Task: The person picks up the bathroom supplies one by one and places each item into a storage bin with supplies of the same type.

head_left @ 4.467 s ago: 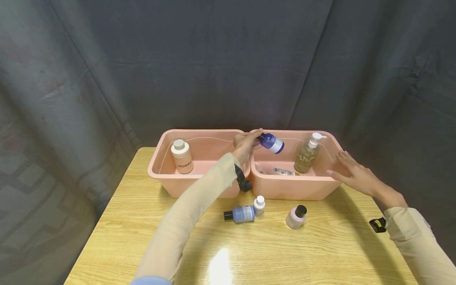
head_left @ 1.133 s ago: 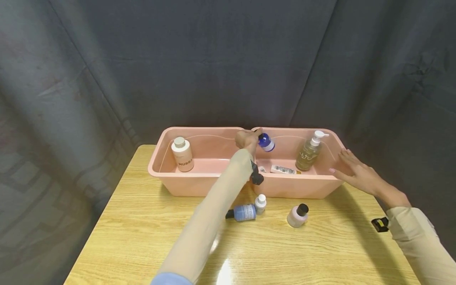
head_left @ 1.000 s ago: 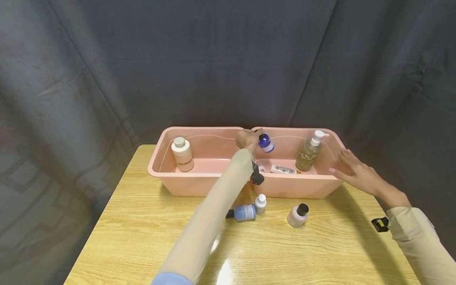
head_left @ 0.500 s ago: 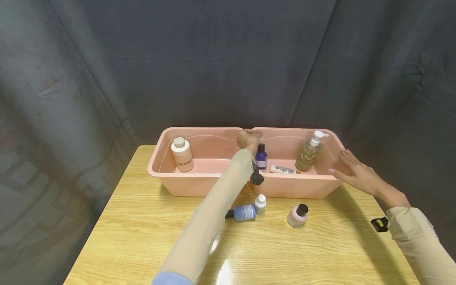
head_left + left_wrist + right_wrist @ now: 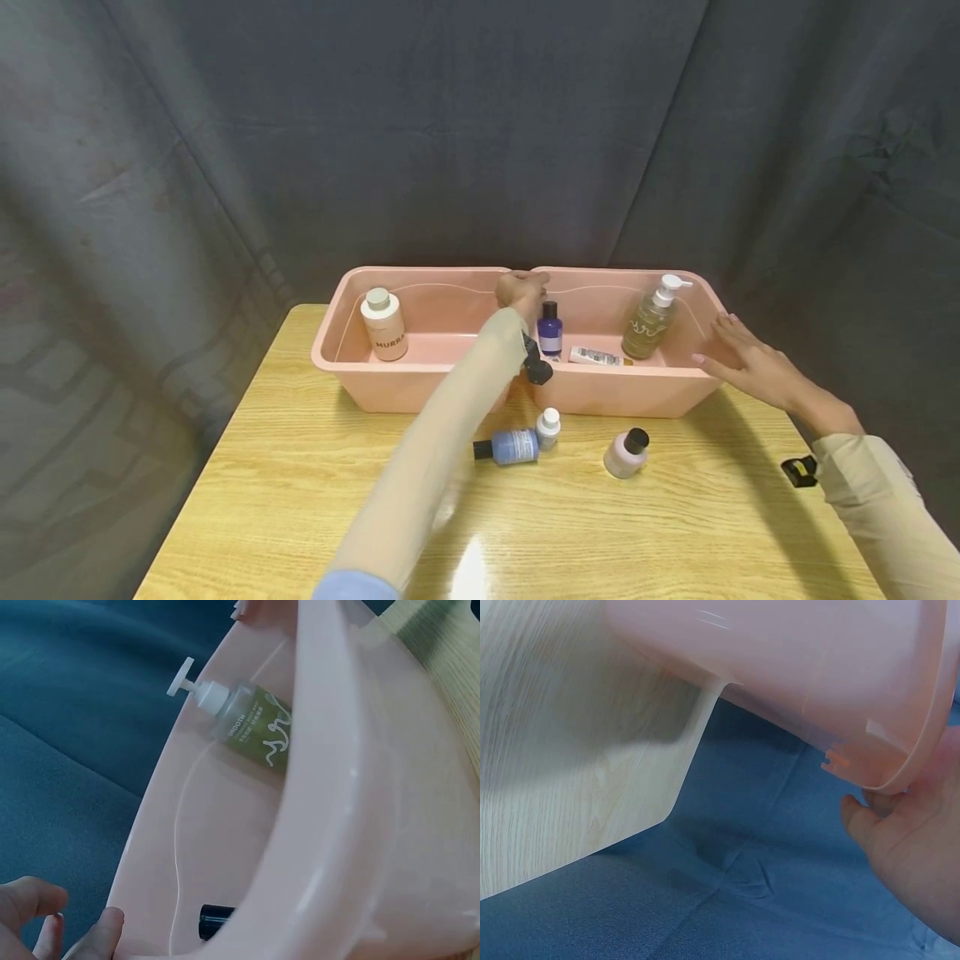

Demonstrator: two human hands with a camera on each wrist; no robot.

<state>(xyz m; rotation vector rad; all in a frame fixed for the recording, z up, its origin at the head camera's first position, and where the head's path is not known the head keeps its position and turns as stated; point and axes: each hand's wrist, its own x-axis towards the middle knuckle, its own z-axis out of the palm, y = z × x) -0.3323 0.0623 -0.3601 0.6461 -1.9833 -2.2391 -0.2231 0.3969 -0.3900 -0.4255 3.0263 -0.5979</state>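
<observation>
My left hand (image 5: 522, 289) is over the adjoining rims of two pink bins, its fingers loosely bent and holding nothing. Just below it, a dark blue bottle (image 5: 551, 332) with a black cap stands upright inside the right bin (image 5: 615, 392), near its left wall. In the left wrist view only the bottle's black cap (image 5: 215, 921) shows past the rim. My right hand (image 5: 757, 371) rests at that bin's right rim with fingers spread. In the same bin are a green pump bottle (image 5: 647, 327), standing, and a white tube (image 5: 595, 357), lying flat.
The left bin (image 5: 420, 385) holds a white-capped MURRA bottle (image 5: 386, 329). In front of the bins are a light blue bottle (image 5: 515, 447) on its side, a small white bottle (image 5: 548, 429) and a pink bottle (image 5: 625, 454) with a black cap. A dark curtain (image 5: 465, 142) hangs behind.
The dark blue bottle, earlier held tilted over the right bin by my left hand, was lowered and let go, and now stands upright there. My right hand stays at the rim.
</observation>
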